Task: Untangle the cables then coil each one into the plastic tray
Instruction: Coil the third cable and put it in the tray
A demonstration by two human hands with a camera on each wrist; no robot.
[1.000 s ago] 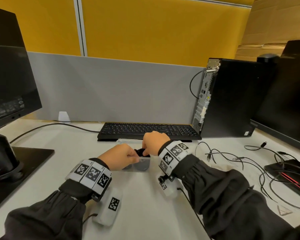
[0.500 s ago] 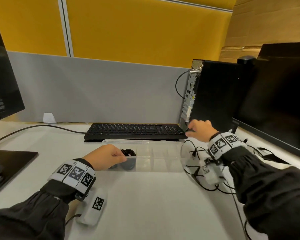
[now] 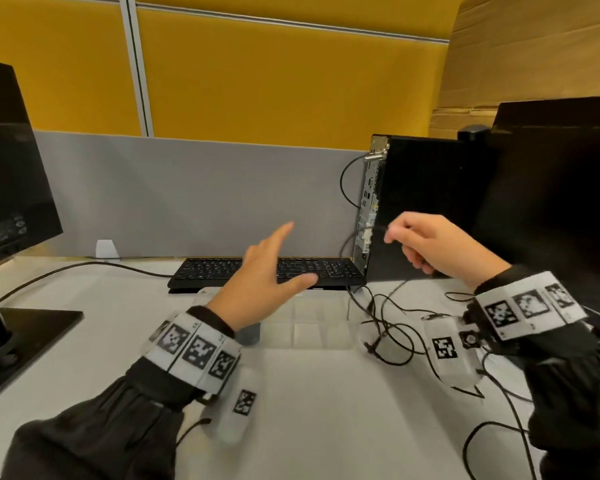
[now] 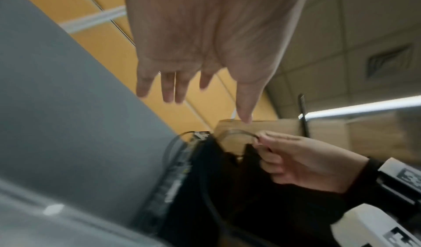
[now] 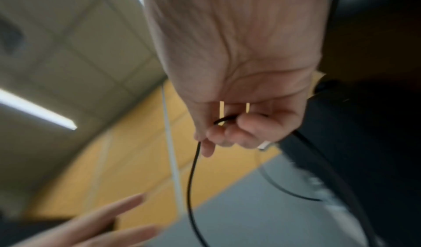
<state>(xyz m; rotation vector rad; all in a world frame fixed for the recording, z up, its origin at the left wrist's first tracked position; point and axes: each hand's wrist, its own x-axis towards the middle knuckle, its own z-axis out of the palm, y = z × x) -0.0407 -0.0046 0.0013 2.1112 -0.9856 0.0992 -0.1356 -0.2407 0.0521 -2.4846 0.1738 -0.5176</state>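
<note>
Two hands are raised above the white table (image 3: pixel 309 410). Largest things first: a black monitor (image 3: pixel 551 202) stands at the right edge of the table, a black computer tower (image 3: pixel 423 202) beside it near the back edge, and a black keyboard (image 3: pixel 222 271) lies along the back edge. Just in front of the keyboard sits the clear plastic tray (image 3: pixel 312 327), with something dark in its left end, partly hidden by the left wrist. Right of the tray, a tangle of thin black cables (image 3: pixel 388 327) lies on the table. The right hand (image 3: pixel 437 247) pinches one black cable (image 5: pixel 193 169) between thumb and curled fingers, lifted in front of the tower. The left hand (image 3: pixel 260 289) has its fingers spread straight and holds nothing.
</note>
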